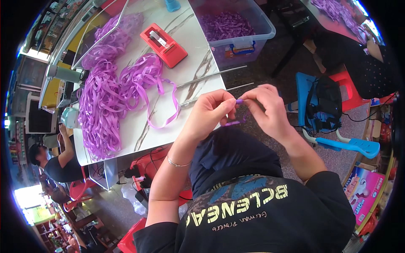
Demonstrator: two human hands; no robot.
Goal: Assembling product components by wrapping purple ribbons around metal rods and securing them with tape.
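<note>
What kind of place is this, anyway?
Perhaps a small workshop or shop: purple ribbon lies heaped on a marble-patterned table near a red tape dispenser, and a clear plastic tub next to the table holds many purple pieces.

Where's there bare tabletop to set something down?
Two patches of the white tabletop are bare: between the red tape dispenser and the clear bin, and along the near edge, right of the purple ribbon heap. It's crowded on the left, under that ribbon, and by the left hand, where metal rods jut over the edge.
</note>
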